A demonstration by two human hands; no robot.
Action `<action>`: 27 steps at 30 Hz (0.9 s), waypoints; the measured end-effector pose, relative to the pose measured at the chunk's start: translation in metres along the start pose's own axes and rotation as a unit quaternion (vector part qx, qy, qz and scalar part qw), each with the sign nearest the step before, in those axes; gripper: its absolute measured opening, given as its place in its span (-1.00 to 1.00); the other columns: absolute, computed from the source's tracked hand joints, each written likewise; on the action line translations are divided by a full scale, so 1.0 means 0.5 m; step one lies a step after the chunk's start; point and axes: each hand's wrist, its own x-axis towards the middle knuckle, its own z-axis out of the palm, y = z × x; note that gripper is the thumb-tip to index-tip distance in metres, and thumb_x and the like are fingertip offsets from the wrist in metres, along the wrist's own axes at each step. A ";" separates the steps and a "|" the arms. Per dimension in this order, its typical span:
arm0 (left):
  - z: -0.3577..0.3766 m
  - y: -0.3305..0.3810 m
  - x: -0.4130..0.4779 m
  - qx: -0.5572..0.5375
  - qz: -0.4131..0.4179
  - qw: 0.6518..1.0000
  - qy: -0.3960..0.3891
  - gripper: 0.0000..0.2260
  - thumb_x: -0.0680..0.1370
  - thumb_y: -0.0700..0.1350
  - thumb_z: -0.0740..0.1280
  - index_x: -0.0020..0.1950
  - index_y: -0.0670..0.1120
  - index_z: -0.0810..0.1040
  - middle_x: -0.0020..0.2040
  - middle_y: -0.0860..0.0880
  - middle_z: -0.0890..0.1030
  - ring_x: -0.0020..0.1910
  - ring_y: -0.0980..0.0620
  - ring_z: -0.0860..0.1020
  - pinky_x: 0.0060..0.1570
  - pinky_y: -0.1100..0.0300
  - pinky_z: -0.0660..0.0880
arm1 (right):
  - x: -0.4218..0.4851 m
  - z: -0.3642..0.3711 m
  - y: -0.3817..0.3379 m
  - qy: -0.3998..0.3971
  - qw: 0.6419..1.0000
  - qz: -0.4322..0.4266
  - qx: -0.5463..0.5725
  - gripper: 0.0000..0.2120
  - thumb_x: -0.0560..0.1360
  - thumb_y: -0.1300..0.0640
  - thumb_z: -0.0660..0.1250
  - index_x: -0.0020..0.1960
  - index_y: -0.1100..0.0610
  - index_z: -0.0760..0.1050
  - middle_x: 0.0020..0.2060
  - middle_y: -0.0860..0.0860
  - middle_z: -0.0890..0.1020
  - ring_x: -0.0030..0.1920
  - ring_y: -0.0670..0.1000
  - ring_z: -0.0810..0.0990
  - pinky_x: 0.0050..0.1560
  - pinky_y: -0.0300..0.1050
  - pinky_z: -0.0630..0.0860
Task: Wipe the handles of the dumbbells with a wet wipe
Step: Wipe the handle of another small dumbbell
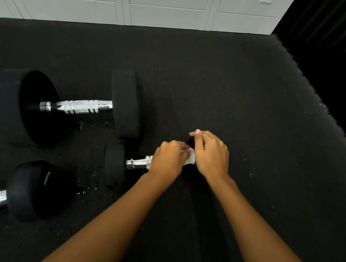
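Three black dumbbells with chrome handles lie on the dark floor. The small dumbbell (pixel 116 164) lies in the middle; its chrome handle (pixel 138 162) shows only at its left end. My left hand (pixel 169 160) is curled over that handle. A white wet wipe (pixel 190 157) shows between my two hands, over the handle. My right hand (pixel 211 156) pinches the wipe, with one finger raised; it hides the dumbbell's right end. The large dumbbell (pixel 64 104) lies at the back left. A third dumbbell (pixel 26 190) lies at the front left, partly out of frame.
Grey metal lockers (pixel 163 3) stand along the back wall. The black rubber floor mat (pixel 258 120) ends in a ragged edge on the right, beside a dark area. Small bits of debris lie on the mat near the dumbbells.
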 end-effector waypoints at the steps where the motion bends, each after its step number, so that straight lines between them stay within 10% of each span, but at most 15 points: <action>1: 0.002 0.001 0.000 -0.002 -0.006 1.000 0.001 -0.78 0.58 -0.07 0.21 0.18 -0.05 0.54 0.00 -0.09 0.62 -0.06 -0.04 0.57 -0.05 0.09 0.50 | 0.002 0.000 -0.001 -0.002 1.000 0.001 0.000 -0.68 0.61 0.07 0.06 0.06 0.11 0.58 -0.01 -0.04 0.64 -0.01 -0.09 0.56 -0.08 -0.22 0.41; 10: 0.036 -0.031 -0.047 0.020 0.162 0.982 0.097 -0.84 0.53 -0.20 0.29 0.08 -0.14 0.59 0.04 -0.05 0.63 0.09 0.03 0.52 0.10 0.31 0.36 | -0.002 0.002 0.000 0.007 1.000 -0.003 0.005 -0.68 0.61 0.06 0.07 0.07 0.11 0.58 -0.02 -0.03 0.64 -0.01 -0.09 0.56 -0.10 -0.23 0.38; 27: 0.046 -0.078 -0.049 0.159 0.310 0.921 0.174 -0.79 0.31 -0.28 0.48 -0.09 -0.13 0.60 -0.01 -0.10 0.58 0.04 0.04 0.40 0.30 0.15 0.25 | 0.001 -0.001 -0.002 0.001 1.000 0.003 0.000 -0.68 0.61 0.05 0.05 0.08 0.08 0.57 0.00 -0.05 0.63 0.00 -0.10 0.55 -0.07 -0.20 0.43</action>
